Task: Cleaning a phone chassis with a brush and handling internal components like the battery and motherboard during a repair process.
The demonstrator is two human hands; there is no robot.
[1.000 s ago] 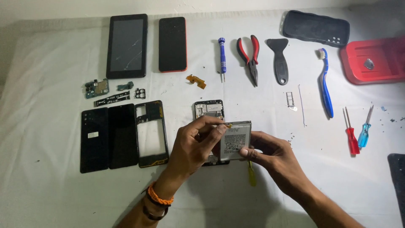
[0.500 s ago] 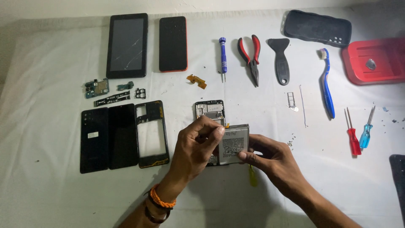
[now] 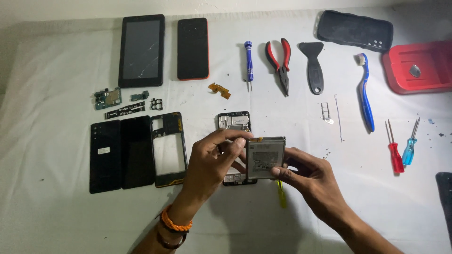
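Battery (image 3: 265, 157) held between left hand (image 3: 212, 162) and right hand (image 3: 308, 176), seemingly lifted.

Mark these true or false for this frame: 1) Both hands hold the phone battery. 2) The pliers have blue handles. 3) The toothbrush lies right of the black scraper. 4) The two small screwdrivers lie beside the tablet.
1) True: the left hand and the right hand hold the battery above the open phone frame.
2) False: the pliers have red handles.
3) True: the toothbrush lies right of the scraper.
4) False: the small screwdrivers lie at the far right; the tablet is upper left.
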